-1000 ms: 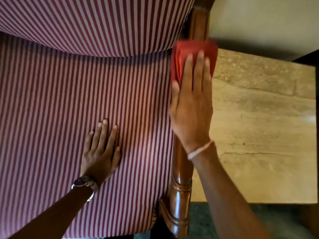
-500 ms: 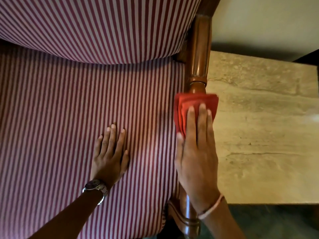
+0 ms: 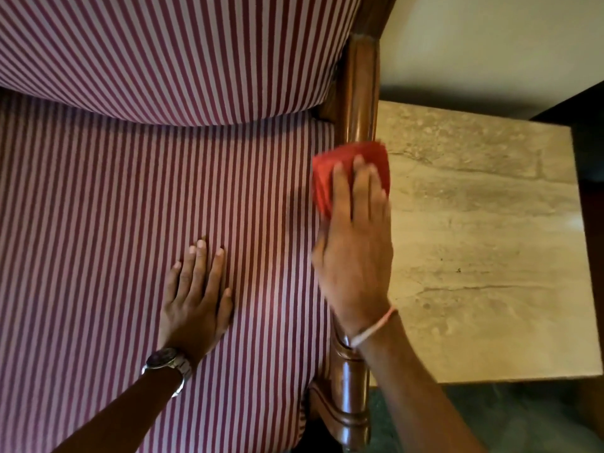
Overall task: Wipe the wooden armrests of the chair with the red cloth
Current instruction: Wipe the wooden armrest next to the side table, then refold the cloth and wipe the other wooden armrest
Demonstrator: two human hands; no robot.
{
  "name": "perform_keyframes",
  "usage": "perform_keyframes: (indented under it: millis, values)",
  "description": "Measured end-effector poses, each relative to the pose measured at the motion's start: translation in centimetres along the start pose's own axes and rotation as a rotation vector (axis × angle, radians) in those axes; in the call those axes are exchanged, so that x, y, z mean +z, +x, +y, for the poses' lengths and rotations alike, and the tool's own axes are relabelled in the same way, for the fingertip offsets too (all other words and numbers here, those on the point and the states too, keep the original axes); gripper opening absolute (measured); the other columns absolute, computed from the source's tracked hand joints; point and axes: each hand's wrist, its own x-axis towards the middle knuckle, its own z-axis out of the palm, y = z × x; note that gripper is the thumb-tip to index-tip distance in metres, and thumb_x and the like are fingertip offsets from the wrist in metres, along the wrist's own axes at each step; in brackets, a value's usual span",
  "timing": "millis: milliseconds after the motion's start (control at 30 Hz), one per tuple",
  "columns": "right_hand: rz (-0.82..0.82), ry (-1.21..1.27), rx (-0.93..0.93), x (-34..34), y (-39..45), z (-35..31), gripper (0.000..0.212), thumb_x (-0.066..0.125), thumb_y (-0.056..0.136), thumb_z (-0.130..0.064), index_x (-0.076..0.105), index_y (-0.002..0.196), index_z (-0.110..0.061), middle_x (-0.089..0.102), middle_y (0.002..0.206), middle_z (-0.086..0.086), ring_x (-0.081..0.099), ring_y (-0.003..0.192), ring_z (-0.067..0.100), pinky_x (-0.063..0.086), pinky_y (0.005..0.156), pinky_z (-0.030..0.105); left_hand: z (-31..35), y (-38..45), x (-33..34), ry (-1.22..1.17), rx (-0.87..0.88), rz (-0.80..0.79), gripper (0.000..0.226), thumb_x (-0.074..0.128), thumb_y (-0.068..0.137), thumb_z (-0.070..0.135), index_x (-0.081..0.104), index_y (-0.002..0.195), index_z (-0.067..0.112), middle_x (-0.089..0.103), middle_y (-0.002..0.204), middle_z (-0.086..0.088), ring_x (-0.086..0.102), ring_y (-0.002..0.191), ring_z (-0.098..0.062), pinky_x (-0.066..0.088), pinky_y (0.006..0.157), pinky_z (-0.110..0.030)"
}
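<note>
The polished wooden armrest (image 3: 359, 93) runs front to back along the right side of the striped chair seat (image 3: 114, 240). My right hand (image 3: 356, 250) lies flat over its middle stretch, pressing the folded red cloth (image 3: 330, 171) against the wood; the cloth pokes out past my fingertips. The armrest under the hand is hidden, and its carved front end (image 3: 349, 403) shows below my wrist. My left hand (image 3: 196, 299) rests flat on the seat, fingers slightly spread, holding nothing. The other armrest is out of view.
A beige stone-topped side table (image 3: 490, 256) stands directly right of the armrest, almost touching it. The striped chair back (image 3: 163, 53) fills the top left. A pale wall (image 3: 490, 37) is behind the table, dark floor (image 3: 523, 420) in front.
My right hand slid the cloth from the armrest's far end toward me, then back away again to its middle. My left hand stayed flat on the seat.
</note>
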Motion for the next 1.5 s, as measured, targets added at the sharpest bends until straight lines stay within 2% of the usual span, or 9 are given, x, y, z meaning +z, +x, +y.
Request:
perform_keyframes:
  millis: [133, 367, 600, 867, 967, 1033, 1167, 1267, 1500]
  values:
    - [0.024, 0.074, 0.113, -0.2, 7.6, 0.2, 0.063, 0.031, 0.109, -0.034, 0.009, 0.163, -0.010, 0.006, 0.173, 0.018, 0.005, 0.161, 0.035, 0.021, 0.130, 0.050, 0.1, 0.0, -0.2, 0.001, -0.006, 0.013, 0.064, 0.030, 0.102, 0.040, 0.019, 0.159, 0.011, 0.020, 0.167, -0.022, 0.018, 0.156, -0.032, 0.022, 0.126, -0.052]
    - [-0.058, 0.054, 0.127, -0.3, -9.3, 0.1, 0.069, 0.042, 0.107, -0.031, 0.009, 0.164, -0.013, 0.005, 0.173, 0.013, 0.010, 0.159, 0.031, 0.035, 0.123, 0.053, 0.2, 0.0, -0.3, 0.025, -0.006, 0.020, 0.064, 0.032, 0.103, 0.038, 0.019, 0.159, 0.010, 0.020, 0.167, -0.021, 0.019, 0.156, -0.033, 0.022, 0.126, -0.052]
    - [0.021, 0.066, 0.105, 0.1, 6.1, -0.1, 0.064, 0.035, 0.108, -0.030, 0.008, 0.164, -0.011, 0.007, 0.173, 0.019, 0.006, 0.161, 0.036, 0.025, 0.129, 0.051, 0.1, 0.0, -0.1, 0.010, 0.014, 0.061, 0.063, 0.032, 0.102, 0.038, 0.021, 0.158, 0.010, 0.021, 0.167, -0.021, 0.020, 0.156, -0.032, 0.022, 0.126, -0.051]
    - [-0.073, 0.105, 0.138, -0.5, -8.3, -0.2, 0.071, 0.037, 0.106, -0.042, 0.006, 0.164, -0.014, 0.005, 0.174, 0.012, 0.009, 0.161, 0.030, 0.027, 0.127, 0.046, 1.6, 0.5, -2.3, -0.026, -0.023, -0.010, 0.060, 0.033, 0.101, 0.034, 0.035, 0.152, 0.003, 0.029, 0.161, -0.027, 0.030, 0.151, -0.040, 0.033, 0.119, -0.058]
    - [-0.139, 0.472, 0.173, -2.2, -7.6, 0.6, 0.071, 0.024, 0.102, -0.060, 0.008, 0.164, -0.030, -0.002, 0.175, -0.004, 0.008, 0.161, 0.018, 0.024, 0.127, 0.041, 4.6, 2.3, -6.2, -0.327, -0.238, -0.106, 0.062, 0.033, 0.096, 0.038, 0.050, 0.141, -0.002, 0.046, 0.150, -0.031, 0.047, 0.137, -0.044, 0.045, 0.110, -0.059]
    - [-0.060, 0.783, 0.382, -3.1, -7.2, 2.4, 0.062, 0.028, 0.101, -0.061, 0.024, 0.159, -0.038, 0.022, 0.171, -0.007, 0.034, 0.152, 0.014, 0.041, 0.117, 0.040, 7.3, 3.1, -9.5, -0.682, -0.378, -0.174, 0.056, 0.033, 0.094, 0.046, 0.058, 0.130, 0.011, 0.062, 0.125, -0.018, 0.061, 0.112, -0.025, 0.055, 0.094, -0.046]
    - [-0.165, 1.264, 0.790, -4.4, -4.3, 6.6, 0.048, 0.056, 0.103, -0.027, 0.046, 0.149, -0.023, 0.065, 0.136, 0.008, 0.063, 0.118, 0.017, 0.051, 0.096, 0.038, 13.6, 3.9, -15.5, -1.338, -0.601, -0.348, 0.034, 0.054, 0.080, 0.068, 0.065, 0.104, 0.047, 0.075, 0.092, 0.004, 0.070, 0.082, -0.008, 0.058, 0.071, -0.029]
    - [-0.377, 1.463, 0.789, -4.7, -3.4, 8.0, 0.038, 0.064, 0.092, -0.012, 0.066, 0.130, -0.009, 0.081, 0.108, 0.010, 0.077, 0.089, 0.017, 0.063, 0.072, 0.031, 16.9, 3.9, -16.9, -1.387, -0.578, -0.385, 0.046, 0.078, 0.070, 0.055, 0.067, 0.110, 0.035, 0.077, 0.096, 0.014, 0.071, 0.084, 0.001, 0.058, 0.074, -0.019]
    - [-0.329, 1.346, 0.560, -8.5, -2.0, 1.9, 0.036, 0.080, 0.070, -0.031, 0.080, 0.105, -0.025, 0.082, 0.107, 0.002, 0.079, 0.095, 0.013, 0.062, 0.069, 0.023, 11.7, 3.4, -20.8, -1.438, -0.644, -0.254, 0.032, 0.077, 0.078, 0.034, 0.065, 0.106, 0.024, 0.077, 0.095, 0.003, 0.072, 0.086, -0.013, 0.061, 0.082, -0.041]
